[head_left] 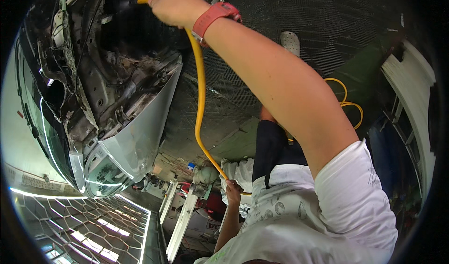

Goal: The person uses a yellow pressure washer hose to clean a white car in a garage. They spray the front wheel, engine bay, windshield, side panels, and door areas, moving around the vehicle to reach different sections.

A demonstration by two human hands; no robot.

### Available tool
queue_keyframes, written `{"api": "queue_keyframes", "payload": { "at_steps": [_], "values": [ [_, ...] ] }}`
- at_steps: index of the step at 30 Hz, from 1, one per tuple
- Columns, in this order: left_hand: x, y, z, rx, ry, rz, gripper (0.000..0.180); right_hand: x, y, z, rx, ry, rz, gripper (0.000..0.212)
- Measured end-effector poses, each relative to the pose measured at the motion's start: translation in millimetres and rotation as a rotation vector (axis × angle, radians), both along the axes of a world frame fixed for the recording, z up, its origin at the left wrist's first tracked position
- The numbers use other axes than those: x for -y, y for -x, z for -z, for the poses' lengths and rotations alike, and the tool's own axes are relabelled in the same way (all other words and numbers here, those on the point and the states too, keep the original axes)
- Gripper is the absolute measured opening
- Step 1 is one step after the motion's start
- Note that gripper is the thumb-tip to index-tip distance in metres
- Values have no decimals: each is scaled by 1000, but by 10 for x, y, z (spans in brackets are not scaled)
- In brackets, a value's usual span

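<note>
A yellow hose [199, 86] runs in a long curve between my two hands. My right hand [177, 6], with a red watch [216, 18] on its wrist, is closed around it near the top of the view, beside the stripped front of a car. A short length of the hose sticks out past the right fingers; whether it ends there I cannot make out. Lower down, close to my body, my left hand [234, 192] is closed on the same hose. The open engine bay [100, 86] lies to the left, with bare, dirty metal and the silver fender [145, 124] beside it.
Dark ribbed flooring [238, 72] stretches beside the car. More hose lies in yellow loops [358, 114] at the right, near a pale curved panel [411, 77]. White posts [183, 217] stand toward the bottom, and a hexagonal light grid [84, 226] shows at lower left.
</note>
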State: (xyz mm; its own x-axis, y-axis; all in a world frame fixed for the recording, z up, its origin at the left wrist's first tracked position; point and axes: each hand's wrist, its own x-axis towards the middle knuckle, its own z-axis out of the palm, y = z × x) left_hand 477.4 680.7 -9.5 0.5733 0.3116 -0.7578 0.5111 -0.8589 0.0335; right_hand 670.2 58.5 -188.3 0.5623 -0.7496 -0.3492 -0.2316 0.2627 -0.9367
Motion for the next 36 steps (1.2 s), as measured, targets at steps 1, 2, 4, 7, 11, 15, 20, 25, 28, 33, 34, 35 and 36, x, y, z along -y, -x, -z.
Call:
{"api": "queue_keyframes", "payload": {
  "at_steps": [1, 2, 4, 7, 11, 15, 20, 25, 28, 33, 34, 35, 36],
  "values": [
    [-67, -11, 36, 0, -13, -32, 70, -69, -22, 30, 18, 67, -19, 41],
    [-135, -37, 60, 0, -25, -63, 70, -204, -82, 17, 24, 77, 51, 41],
    [-312, -107, 26, -50, -54, -26, 70, -371, -50, -94, 43, -51, -59, 40],
    [-285, -208, -35, -63, -110, 48, 70, -620, -131, -36, 91, -46, 94, 36],
    [-658, -440, 101, -32, -19, 1, 67, -737, -29, 9, 158, 0, 397, 34],
    [-922, -701, 285, -60, -77, 5, 64, -1083, -5, 271, 224, 6, 366, 34],
    [-1034, -749, 320, -99, -157, 225, 61, -1542, -44, 613, 253, 25, 145, 38],
    [-1511, -798, 373, -238, -252, 271, 61, -1832, -70, 788, 235, 121, -55, 38],
    [-1564, -767, 443, -273, -288, 255, 61, -1929, -72, 905, 168, 132, -86, 37],
    [-1466, -768, 494, -273, -242, 213, 57, -1788, -42, 857, 262, 179, -28, 38],
    [-1248, -760, 499, -224, -226, 277, 57, -1749, -43, 819, 282, 203, 2, 38],
    [-1069, -729, 498, -174, -209, 335, 57, -1730, -39, 766, 291, 154, 69, 39],
    [-920, -729, 499, -125, -190, 395, 57, -1708, -20, 700, 297, 106, 138, 39]
  ]
}}
